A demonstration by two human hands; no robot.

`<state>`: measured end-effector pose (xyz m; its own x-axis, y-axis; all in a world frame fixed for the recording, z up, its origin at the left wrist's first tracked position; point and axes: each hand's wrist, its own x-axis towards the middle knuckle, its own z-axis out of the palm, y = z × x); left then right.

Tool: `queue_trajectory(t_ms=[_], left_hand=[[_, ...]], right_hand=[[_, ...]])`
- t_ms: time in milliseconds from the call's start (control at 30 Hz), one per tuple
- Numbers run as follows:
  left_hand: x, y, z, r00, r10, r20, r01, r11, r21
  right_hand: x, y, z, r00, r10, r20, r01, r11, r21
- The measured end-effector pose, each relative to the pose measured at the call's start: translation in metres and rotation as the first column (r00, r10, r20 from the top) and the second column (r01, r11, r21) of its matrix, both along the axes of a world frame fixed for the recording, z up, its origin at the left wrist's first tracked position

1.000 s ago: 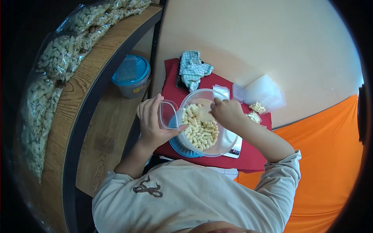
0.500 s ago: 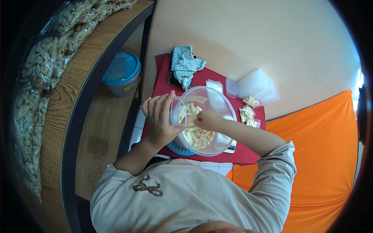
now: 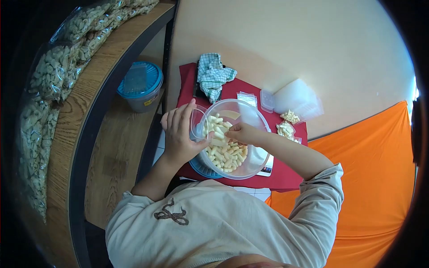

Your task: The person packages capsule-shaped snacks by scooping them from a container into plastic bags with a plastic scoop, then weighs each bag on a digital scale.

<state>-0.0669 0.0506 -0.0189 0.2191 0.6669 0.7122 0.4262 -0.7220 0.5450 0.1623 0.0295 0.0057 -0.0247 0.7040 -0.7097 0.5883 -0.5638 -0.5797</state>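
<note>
My left hand (image 3: 179,134) grips a clear plastic container (image 3: 198,120), tilted at the left rim of a large clear tub (image 3: 260,114). Pale, finger-shaped puffed snacks (image 3: 230,157) lie heaped in the tub. Reaching in from the right, my right hand (image 3: 242,133) is closed in a pinch just above the snacks. What its fingertips hold, if anything, is too small to make out.
A red-covered table (image 3: 286,178) bears a checked cloth (image 3: 212,73), a scale (image 3: 267,169), a blue lid (image 3: 203,169), small snack packs (image 3: 285,130) and clear plastic bags (image 3: 295,98). Large snack bags (image 3: 49,73) line the wooden shelf (image 3: 67,134) at left; a blue-lidded tub (image 3: 142,87) stands below.
My left hand has drawn the container slightly left. My right hand has turned a little, its fingertips still over the snacks, and more of the heap shows between the hands.
</note>
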Motion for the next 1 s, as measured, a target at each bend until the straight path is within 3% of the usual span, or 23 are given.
queue_trajectory(t_ms=[233, 400, 533, 567, 600, 667, 733, 800, 833, 900, 933, 1000], left_hand=[[-0.006, 0.007, 0.025, 0.998, -0.041, -0.039, 0.043, 0.998, 0.054], [-0.003, 0.008, 0.062, 0.943, -0.219, -0.251, 0.209, 0.976, -0.066], [0.016, 0.001, 0.080, 0.905, -0.237, -0.354, 0.245, 0.969, -0.025], [0.022, -0.002, 0.082, 0.895, -0.261, -0.362, 0.277, 0.961, -0.009], [0.028, -0.004, 0.085, 0.884, -0.285, -0.371, 0.309, 0.951, 0.007], [0.042, -0.004, 0.082, 0.867, -0.330, -0.374, 0.355, 0.935, -0.002], [0.053, -0.008, 0.084, 0.847, -0.377, -0.375, 0.400, 0.916, -0.019], [0.063, -0.011, 0.087, 0.876, -0.437, -0.206, 0.421, 0.899, -0.119], [0.066, -0.011, 0.087, 0.871, -0.441, -0.217, 0.424, 0.898, -0.119], [0.068, -0.009, 0.084, 0.921, -0.375, -0.106, 0.369, 0.927, -0.074], [0.067, -0.009, 0.084, 0.921, -0.374, -0.111, 0.367, 0.927, -0.077], [0.061, -0.009, 0.084, 0.957, -0.290, 0.017, 0.290, 0.945, -0.149]], right_hand=[[0.025, -0.010, 0.041, 0.993, 0.033, 0.115, -0.050, 0.987, 0.151], [0.054, -0.025, 0.084, 0.990, 0.031, 0.140, -0.066, 0.966, 0.248], [0.053, -0.029, 0.121, 0.988, 0.090, 0.124, -0.125, 0.941, 0.313], [0.050, -0.027, 0.128, 0.958, 0.138, 0.251, -0.212, 0.931, 0.298], [0.045, -0.025, 0.134, 0.961, 0.127, 0.245, -0.203, 0.928, 0.312], [0.029, -0.024, 0.145, 0.806, 0.241, 0.540, -0.475, 0.808, 0.348], [-0.003, -0.025, 0.166, 0.538, 0.286, 0.793, -0.654, 0.735, 0.178], [-0.020, -0.024, 0.170, 0.380, 0.259, 0.888, -0.757, 0.639, 0.137], [-0.027, -0.025, 0.174, 0.390, 0.254, 0.885, -0.752, 0.642, 0.147], [-0.039, -0.029, 0.185, 0.162, 0.173, 0.972, -0.896, 0.439, 0.071], [-0.040, -0.035, 0.192, 0.168, 0.174, 0.970, -0.896, 0.438, 0.076], [-0.042, -0.045, 0.206, 0.096, -0.016, 0.995, -0.942, 0.321, 0.096]])
